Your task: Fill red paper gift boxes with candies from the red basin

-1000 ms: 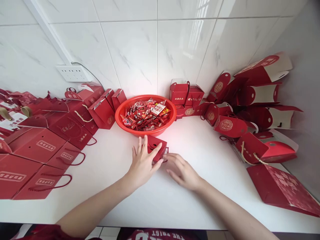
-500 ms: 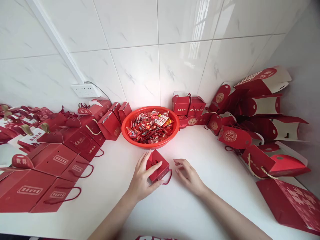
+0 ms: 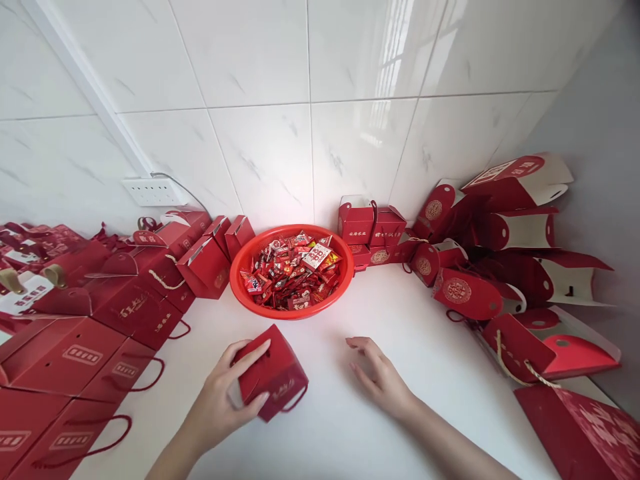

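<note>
My left hand (image 3: 227,390) is closed round the left side of a small red gift box (image 3: 273,373) with a cord handle at its lower right. The box sits tilted in the grasp, its top face showing; whether it touches the table I cannot tell. Over the white tabletop to the right, my right hand (image 3: 377,377) is apart from the box, fingers loosely bent and spaced, holding nothing. Beyond both hands, a red-orange plastic basket (image 3: 235,293) holds many wrapped sweets (image 3: 295,270).
Rows of closed red gift boxes (image 3: 75,353) line the left side. Two small boxes (image 3: 373,227) stand behind the basket's right edge. Open red boxes (image 3: 520,267) lean along the right wall. A power socket (image 3: 155,192) is on the tiled wall.
My left hand has moved left and toward me, bringing the red gift box with it and turning it. The right hand stays about where it was. The view has shifted slightly.
</note>
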`<state>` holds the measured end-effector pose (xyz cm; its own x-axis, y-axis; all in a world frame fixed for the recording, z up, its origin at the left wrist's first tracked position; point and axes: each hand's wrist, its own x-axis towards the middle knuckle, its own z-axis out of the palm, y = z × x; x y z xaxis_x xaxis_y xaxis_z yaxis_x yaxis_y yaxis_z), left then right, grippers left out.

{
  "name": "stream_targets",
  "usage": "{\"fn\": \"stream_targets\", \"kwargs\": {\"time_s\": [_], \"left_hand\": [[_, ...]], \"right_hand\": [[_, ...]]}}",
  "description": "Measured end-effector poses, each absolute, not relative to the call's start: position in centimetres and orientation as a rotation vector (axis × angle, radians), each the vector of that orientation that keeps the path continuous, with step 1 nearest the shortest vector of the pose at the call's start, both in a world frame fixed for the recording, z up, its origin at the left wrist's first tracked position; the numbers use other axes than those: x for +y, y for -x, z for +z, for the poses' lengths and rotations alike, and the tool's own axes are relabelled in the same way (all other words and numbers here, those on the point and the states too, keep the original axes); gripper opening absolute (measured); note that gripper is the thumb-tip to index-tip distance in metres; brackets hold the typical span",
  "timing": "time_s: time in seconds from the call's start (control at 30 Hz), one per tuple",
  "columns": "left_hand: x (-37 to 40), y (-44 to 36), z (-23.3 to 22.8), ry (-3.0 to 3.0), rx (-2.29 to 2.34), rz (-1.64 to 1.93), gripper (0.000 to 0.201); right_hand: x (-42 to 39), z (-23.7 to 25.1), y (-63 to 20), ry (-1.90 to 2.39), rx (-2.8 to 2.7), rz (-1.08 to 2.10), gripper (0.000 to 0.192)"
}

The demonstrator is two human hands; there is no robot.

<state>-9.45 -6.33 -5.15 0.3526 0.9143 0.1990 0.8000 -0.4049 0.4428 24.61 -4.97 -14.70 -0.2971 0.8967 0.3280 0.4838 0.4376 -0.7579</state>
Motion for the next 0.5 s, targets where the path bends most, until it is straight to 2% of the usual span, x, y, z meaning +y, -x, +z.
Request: {"fn": "stream_targets", "kwargs": {"time_s": [0.13, 0.23, 0.33, 0.4, 0.5], "left_hand": [[-6.6, 11.9, -3.3, -2.477, 1.392, 0.719, 0.07], [-6.4, 12.5, -1.7, -2.45, 1.507, 0.888, 0.067], [-5.8, 12.7, 0.7, -2.465, 1.543, 1.033, 0.075], [-5.2, 13.2, 2.7, -2.536, 1.524, 1.155, 0.082], [-4.0, 14.9, 6.4, -2.67, 1.657, 1.312, 0.09]], "right_hand": [[1.5, -11.7, -27.5, 1.153, -2.076, 0.205, 0.036], [8.4, -6.9, -29.0, 1.24, -1.975, -0.007, 0.039], [14.8, -2.5, -29.3, 1.335, -1.963, -0.27, 0.04], [18.0, -0.8, -29.1, 1.384, -2.028, -0.418, 0.051], [21.2, -0.1, -28.9, 1.544, -2.086, -0.444, 0.062]]}}
